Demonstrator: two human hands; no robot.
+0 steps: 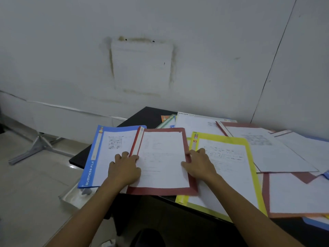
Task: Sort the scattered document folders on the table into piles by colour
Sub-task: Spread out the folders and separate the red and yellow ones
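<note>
Left hand (124, 168) and right hand (199, 166) hold one red folder (160, 191) by its sides.
Left fingers curl over its spine edge and right fingers pinch the opposite edge. It lies across a blue folder (92, 157) and a yellow folder (251, 157) at the dark table's (142, 118) left end, with other folders (284, 215) scattered to the right.

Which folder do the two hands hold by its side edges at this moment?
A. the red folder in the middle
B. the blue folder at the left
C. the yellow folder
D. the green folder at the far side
A: the left hand and the right hand grip the left and right edges of the red folder, which lies partly over the blue folder and the yellow folder.
</note>
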